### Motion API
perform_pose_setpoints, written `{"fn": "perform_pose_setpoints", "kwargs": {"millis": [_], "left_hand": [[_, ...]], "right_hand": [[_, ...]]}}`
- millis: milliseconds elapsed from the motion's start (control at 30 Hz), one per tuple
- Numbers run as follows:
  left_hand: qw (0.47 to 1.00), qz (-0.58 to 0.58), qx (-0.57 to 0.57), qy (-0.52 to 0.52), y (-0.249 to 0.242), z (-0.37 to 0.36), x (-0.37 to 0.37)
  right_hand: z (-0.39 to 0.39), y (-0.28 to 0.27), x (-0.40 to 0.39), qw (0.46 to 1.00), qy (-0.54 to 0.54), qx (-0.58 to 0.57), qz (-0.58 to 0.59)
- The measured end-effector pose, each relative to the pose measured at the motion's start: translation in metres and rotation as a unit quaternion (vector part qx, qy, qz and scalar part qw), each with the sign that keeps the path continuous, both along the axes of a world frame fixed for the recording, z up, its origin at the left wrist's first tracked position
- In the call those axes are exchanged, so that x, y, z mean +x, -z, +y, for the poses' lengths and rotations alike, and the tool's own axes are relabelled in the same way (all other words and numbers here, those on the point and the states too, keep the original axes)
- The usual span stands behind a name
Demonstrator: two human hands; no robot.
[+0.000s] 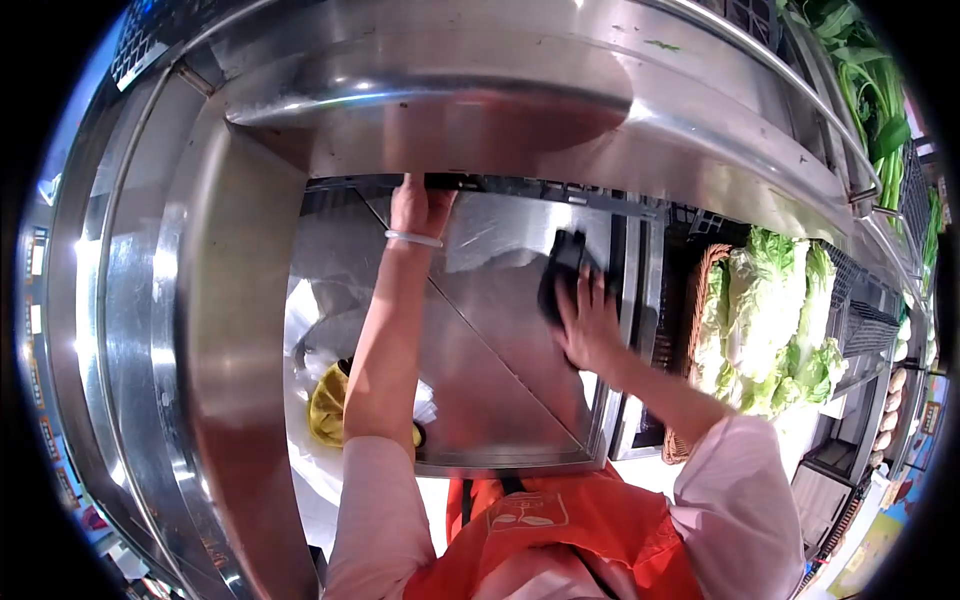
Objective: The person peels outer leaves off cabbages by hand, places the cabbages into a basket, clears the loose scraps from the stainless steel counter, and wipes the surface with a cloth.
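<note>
My left hand [418, 208], with a white band at the wrist, reaches up under the steel ledge. Its fingers are curled at the edge of a black plastic crate [470, 183]; the fingertips are partly hidden. My right hand [592, 322] lies over a black, cloth-like bundle [566, 262], fingers bent onto it; its exact kind is hard to make out. The bundle rests against a shiny steel panel [490, 340] with a diagonal seam, close to the panel's right edge.
A curved steel counter [430, 110] arches over my arms. At the right, a wicker basket [707, 300] stands beside several leafy cabbages [770, 310]. A yellow item [327, 405] and white plastic lie low on the left. Green vegetables [870, 90] fill the upper right.
</note>
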State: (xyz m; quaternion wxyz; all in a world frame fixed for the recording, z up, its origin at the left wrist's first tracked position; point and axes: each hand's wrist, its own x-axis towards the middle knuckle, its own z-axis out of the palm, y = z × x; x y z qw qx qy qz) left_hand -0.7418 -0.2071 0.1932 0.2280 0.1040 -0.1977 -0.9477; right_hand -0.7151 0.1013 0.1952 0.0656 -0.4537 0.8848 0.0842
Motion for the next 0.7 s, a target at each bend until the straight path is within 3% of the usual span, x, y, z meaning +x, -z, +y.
{"fn": "perform_pose_setpoints", "kwargs": {"millis": [67, 167, 267, 300, 400, 433, 467, 567, 600, 667, 700], "left_hand": [[0.999, -0.033, 0.008, 0.004, 0.013, 0.009, -0.002], [0.999, -0.039, 0.035, -0.002, 0.035, 0.011, -0.016], [0.963, -0.236, -0.011, 0.131, 0.050, 0.002, -0.019], [0.921, -0.368, -0.037, 0.122, 0.029, 0.007, -0.022], [0.858, -0.414, -0.226, 0.206, 0.008, 0.007, -0.021], [0.810, -0.434, -0.306, 0.247, 0.003, 0.004, -0.022], [0.794, -0.464, -0.302, 0.250, -0.003, 0.005, -0.023], [0.826, -0.416, -0.311, 0.217, -0.010, 0.004, -0.008], [0.836, -0.385, -0.339, 0.196, -0.009, 0.006, 0.005], [0.866, -0.340, -0.334, 0.155, 0.001, 0.018, 0.041], [0.885, -0.325, -0.306, 0.129, 0.002, 0.023, 0.063]], "right_hand": [[0.038, -0.007, 0.038, 0.992, -0.102, 0.024, -0.067], [0.067, 0.007, 0.035, 0.926, -0.100, -0.096, -0.350], [0.029, -0.043, -0.009, 0.949, -0.193, -0.200, -0.151], [0.012, -0.049, -0.030, 0.936, -0.159, -0.275, -0.151], [-0.052, -0.091, -0.088, 0.890, -0.141, -0.429, -0.053], [-0.068, -0.077, -0.110, 0.913, -0.099, -0.394, -0.039], [-0.080, -0.055, -0.126, 0.932, -0.057, -0.357, -0.026], [-0.106, 0.008, -0.144, 0.905, -0.084, -0.416, 0.034], [-0.109, 0.046, -0.137, 0.879, -0.087, -0.466, -0.045], [-0.092, 0.026, -0.086, 0.902, -0.169, -0.336, -0.210], [-0.083, 0.016, -0.068, 0.889, -0.138, -0.303, -0.316]]}}
